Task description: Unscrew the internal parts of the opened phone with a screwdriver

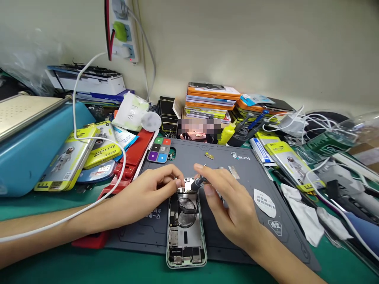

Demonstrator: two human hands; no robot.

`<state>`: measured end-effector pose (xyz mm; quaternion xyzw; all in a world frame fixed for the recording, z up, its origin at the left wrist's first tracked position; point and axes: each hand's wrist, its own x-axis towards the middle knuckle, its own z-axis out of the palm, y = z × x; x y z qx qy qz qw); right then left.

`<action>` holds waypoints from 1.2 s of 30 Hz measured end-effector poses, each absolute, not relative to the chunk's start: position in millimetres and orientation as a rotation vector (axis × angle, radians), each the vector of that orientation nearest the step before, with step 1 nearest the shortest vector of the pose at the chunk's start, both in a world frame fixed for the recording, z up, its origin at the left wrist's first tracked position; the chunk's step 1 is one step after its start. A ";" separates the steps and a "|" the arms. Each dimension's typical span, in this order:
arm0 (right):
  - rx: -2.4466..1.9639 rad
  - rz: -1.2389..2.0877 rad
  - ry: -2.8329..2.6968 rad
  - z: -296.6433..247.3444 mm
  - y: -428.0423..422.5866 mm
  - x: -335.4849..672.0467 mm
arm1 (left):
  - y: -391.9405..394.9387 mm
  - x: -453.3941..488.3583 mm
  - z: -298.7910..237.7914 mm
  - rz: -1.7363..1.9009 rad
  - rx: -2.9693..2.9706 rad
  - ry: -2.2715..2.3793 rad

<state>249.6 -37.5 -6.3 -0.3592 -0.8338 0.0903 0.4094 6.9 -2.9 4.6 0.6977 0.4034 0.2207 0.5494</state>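
- Opened phone [194, 233]: one, face-up, insides bare; upper part on the grey mat [233, 248], lower end past the mat's near edge, above the green bench [127, 270].
- Left hand [152, 185]: at the phone's top left corner, my thumb and forefinger drawn together; whether they pinched anything, I could not tell.
- Right hand [233, 201]: at the phone's top right, fingers clamped on a dark tool [197, 183], its end over the phone's top section.
- Risk, in my judgement: a slip of the tool could have scratched exposed parts; pressure at the top could have rocked the overhanging phone.
- White cable [123, 165]: left of the phone, crossing my left forearm; a snag could have jogged that hand.
- Yellow piece [209, 156]: loose beyond the phone; a sweeping knuckle could have lost it.
- Room: open mat right of the phone, up to a white oval label [265, 203]; tighter leftward, where a red fixture [130, 165] stood.
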 end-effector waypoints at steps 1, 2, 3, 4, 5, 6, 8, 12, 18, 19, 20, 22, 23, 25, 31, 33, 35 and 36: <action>-0.896 0.220 -2.102 -6.3 -37.6 249.1 | -3.4 7.8 4.7 0.535 1.666 0.957; -0.891 0.213 -2.105 -6.1 -37.6 248.7 | -4.0 8.7 4.7 0.553 1.677 0.960; -0.890 0.210 -2.108 -5.9 -37.3 248.3 | -4.6 9.5 4.7 0.572 1.689 0.967; -0.889 0.207 -2.111 -5.7 -36.8 248.0 | -5.2 10.2 4.5 0.590 1.719 0.977; -0.885 0.200 -2.115 -5.7 -36.2 247.8 | -5.7 10.7 4.2 0.606 1.768 0.989; -0.878 0.191 -2.118 -5.9 -35.4 247.8 | -6.2 11.0 3.8 0.621 1.827 0.999; -0.860 0.173 -2.126 -7.2 -33.6 247.9 | -6.8 10.7 2.5 0.640 1.961 1.006; -0.838 0.156 -2.132 -13.0 -31.6 248.6 | -9.6 8.4 2.0 0.645 2.180 0.970; -0.892 0.159 -2.114 -7.4 -37.7 253.2 | -38.8 4.7 10.5 0.603 2.520 0.815; -0.910 0.163 -2.117 -2.4 -40.1 254.6 | -47.7 3.5 10.7 0.586 2.579 0.796; -0.934 0.168 -2.121 3.3 -43.2 256.1 | -57.2 2.0 9.7 0.568 2.719 0.808; -1.006 0.174 -2.142 14.3 -51.6 259.7 | -75.9 -1.7 3.9 0.525 2.877 0.901; -1.044 0.176 -2.154 18.4 -57.0 262.1 | -84.3 -3.7 -0.9 0.523 2.891 0.974; -1.177 0.171 -2.168 21.7 -70.3 267.9 | -97.2 -6.9 -12.7 0.548 2.831 1.106; -1.501 0.289 -1.819 -1.9 -109.8 294.9 | -106.7 -2.3 -43.0 0.700 2.665 1.277; -1.580 0.452 -1.586 -12.4 -115.8 302.9 | -104.8 0.3 -46.5 0.725 2.656 1.272; -1.589 0.563 -1.438 -20.5 -118.3 307.6 | -103.5 1.0 -47.9 0.743 2.641 1.267; -1.585 0.593 -1.399 -23.2 -118.9 308.4 | -103.4 0.8 -48.3 0.753 2.628 1.266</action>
